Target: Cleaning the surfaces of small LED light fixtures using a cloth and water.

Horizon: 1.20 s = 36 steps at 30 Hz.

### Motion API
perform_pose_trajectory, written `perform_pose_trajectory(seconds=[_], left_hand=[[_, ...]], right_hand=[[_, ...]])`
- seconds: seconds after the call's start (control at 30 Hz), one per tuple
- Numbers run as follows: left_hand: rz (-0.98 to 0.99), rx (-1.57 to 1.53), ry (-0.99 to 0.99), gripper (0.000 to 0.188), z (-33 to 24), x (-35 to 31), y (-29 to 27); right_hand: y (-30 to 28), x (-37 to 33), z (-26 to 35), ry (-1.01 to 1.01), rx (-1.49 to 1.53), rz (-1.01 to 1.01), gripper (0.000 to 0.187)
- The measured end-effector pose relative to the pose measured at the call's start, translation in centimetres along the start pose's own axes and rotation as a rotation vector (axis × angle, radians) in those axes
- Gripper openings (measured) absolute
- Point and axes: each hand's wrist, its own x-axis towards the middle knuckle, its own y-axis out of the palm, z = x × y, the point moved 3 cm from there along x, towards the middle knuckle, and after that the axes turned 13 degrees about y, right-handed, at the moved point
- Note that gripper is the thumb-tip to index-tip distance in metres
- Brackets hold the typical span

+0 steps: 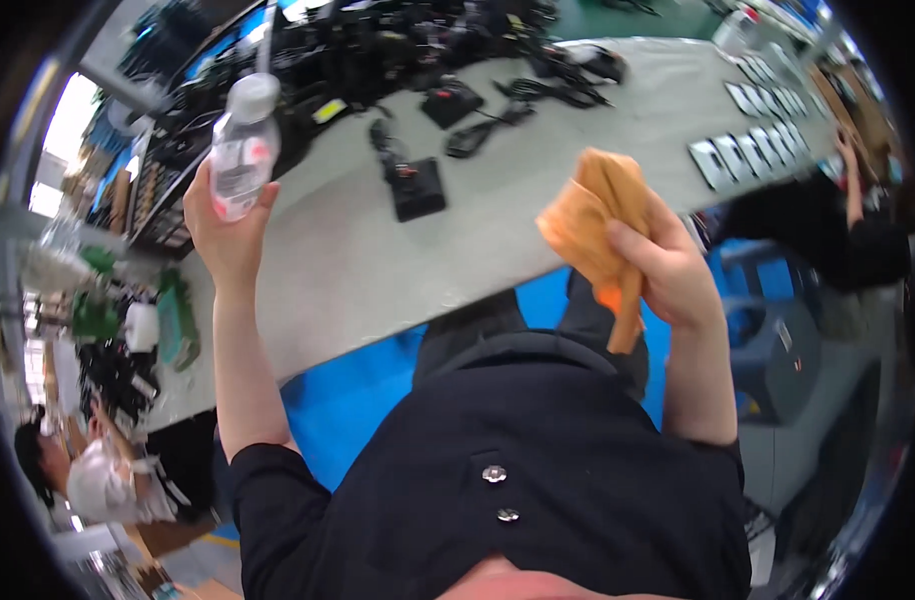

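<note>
My left hand (224, 225) is closed around the lower part of a clear plastic bottle (244, 165) with a white cap, raised over the left part of the table and slightly tilted. Whether there is liquid inside is hard to make out. On the other side, my right hand (673, 265) grips a crumpled orange-brown cloth (593, 225) between thumb and fingers, above the table's front edge. Part of the cloth hangs down below the hand. Between the two hands, a black power adapter (418, 190) with its cable lies on the pale tabletop (353, 270).
Another black adapter (451, 102) and coiled black cables (553, 92) lie farther back. Dark cabled equipment crowds the far left edge. Rows of flat, light-coloured devices (748, 155) are at right. One person (108, 470) works at lower left, another (838, 215) at right, near a grey-blue chair (778, 350).
</note>
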Motion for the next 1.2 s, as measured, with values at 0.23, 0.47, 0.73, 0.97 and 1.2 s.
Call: perform_pose_trajectory(seconds=[0.23,0.47,0.73,0.97,1.2], left_hand=[[0.123,-0.198,0.452,0.072,-19.6,5.9,6.0],[0.167,-0.229,0.747,0.073,-29.8,7.0,8.9],[0.158,-0.141,0.939,0.065,-34.9,8.4,9.4],[0.145,-0.119,0.982,0.067,-36.4,8.6,9.5],[0.125,-0.166,1.004,0.07,-37.3,8.9,9.9]], right_hand=[[-4.4,-5.1,1.0,-0.153,0.092,-0.095,0.05],[-9.8,-11.3,-0.5,-0.222,0.135,-0.268,0.046],[-12.6,-13.7,-1.5,-0.284,0.245,-0.306,0.043],[-13.9,-14.5,-2.0,-0.297,0.258,-0.328,0.044],[-14.7,-14.8,-2.2,-0.307,0.254,-0.327,0.048]])
